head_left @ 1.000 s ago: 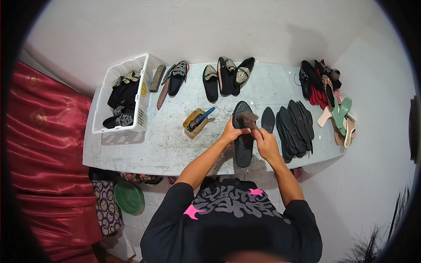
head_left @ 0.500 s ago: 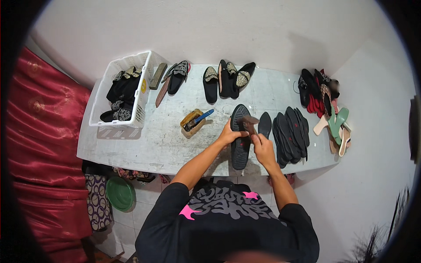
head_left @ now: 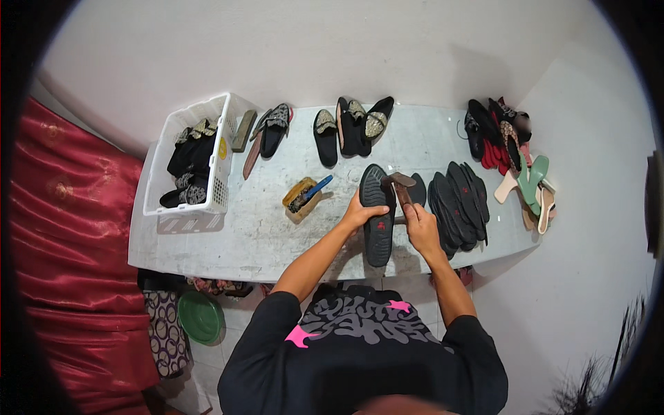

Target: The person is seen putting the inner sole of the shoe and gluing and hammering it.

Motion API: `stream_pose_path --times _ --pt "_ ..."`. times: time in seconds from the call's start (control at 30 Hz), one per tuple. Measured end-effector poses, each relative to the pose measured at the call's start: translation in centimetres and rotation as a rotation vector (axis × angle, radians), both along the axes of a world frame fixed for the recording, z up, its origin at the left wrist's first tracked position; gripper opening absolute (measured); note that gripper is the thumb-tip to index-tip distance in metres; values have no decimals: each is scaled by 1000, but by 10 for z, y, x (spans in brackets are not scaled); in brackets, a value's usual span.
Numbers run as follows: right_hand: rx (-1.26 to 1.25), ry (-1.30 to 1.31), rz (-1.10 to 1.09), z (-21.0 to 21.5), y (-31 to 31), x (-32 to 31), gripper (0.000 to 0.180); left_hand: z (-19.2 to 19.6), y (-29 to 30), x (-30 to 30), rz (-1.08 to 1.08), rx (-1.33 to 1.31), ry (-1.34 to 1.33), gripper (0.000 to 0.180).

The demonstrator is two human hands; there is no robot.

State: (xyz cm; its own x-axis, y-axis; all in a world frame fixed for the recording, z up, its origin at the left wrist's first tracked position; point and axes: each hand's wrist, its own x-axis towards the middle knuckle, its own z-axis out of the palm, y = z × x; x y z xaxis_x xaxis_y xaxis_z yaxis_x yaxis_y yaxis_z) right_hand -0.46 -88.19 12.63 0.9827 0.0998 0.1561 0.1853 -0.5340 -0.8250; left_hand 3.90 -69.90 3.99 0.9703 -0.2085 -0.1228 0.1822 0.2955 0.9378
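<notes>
My left hand grips a black shoe around its middle, with the ridged sole facing up and the thumb across it. A small red mark shows on that sole. In my right hand is a hammer, held by its brown wooden handle. Its metal head is beside the upper right edge of the shoe; whether the two touch I cannot tell. Just beyond the hammer lies a single black sole, partly hidden by it. Several more black soles are piled to the right of my right hand.
A tub of dark paste with a blue-handled brush stands left of my hands. White crate with shoes is at the left. Finished-looking slip-ons line the back. Red-and-black shoes and green heeled pieces crowd the right end.
The hammer head has shifted right and up from over the sole to its edge, and my right hand has moved slightly right. My left hand keeps its hold on the shoe. The view has shifted slightly.
</notes>
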Motion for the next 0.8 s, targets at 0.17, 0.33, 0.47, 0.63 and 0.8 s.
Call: stream_pose_path --times 0.17,0.33,0.47,0.63,0.8 --pt "484 1 23 15 13 -9 32 8 1 -6 31 -20 48 72" --pt "-30 -248 4 -45 13 6 34 4 0 -3 33 -34 1 70" --pt "-64 -72 -8 -33 15 19 37 5 0 -5 21 -76 -22 65" --pt "400 114 0 24 20 1 39 11 2 -7 24 -73 49 60" --pt "272 -146 19 -3 13 -2 27 12 -3 -7 35 -155 113 58"
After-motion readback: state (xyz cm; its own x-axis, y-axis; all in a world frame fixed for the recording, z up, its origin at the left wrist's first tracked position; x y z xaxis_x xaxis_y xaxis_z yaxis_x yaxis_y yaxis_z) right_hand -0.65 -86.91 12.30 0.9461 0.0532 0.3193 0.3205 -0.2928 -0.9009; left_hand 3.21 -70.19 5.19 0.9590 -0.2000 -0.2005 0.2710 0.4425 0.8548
